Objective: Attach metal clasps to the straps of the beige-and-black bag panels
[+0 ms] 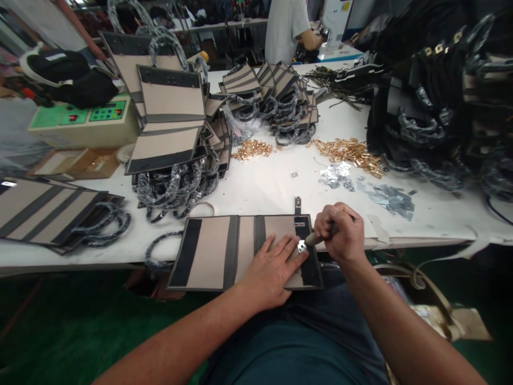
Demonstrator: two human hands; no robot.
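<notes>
An unfolded bag panel [212,254], beige with dark strips and edging, lies across the table's front edge. My left hand [272,270] rests flat on its right part, fingers stretched out. Beside those fingertips, a small shiny metal plate [302,246] sits on the dark end strip. My right hand [340,230] is closed round a stubby grey-handled tool [317,238], whose tip points at the plate; its exact kind cannot be made out. Above the plate, a slim metal fitting [299,224] shows on the same strip. A dark tab with a metal clasp [297,203] sticks out past the panel's far edge.
Flat silver plates [390,200] and gold-coloured fittings [350,152] lie in piles on the white table [256,187]. Stacked bag panels with plastic-wrapped handles [172,144] stand at left. Dark bags [420,117] crowd the right. Another person [286,32] works at the back.
</notes>
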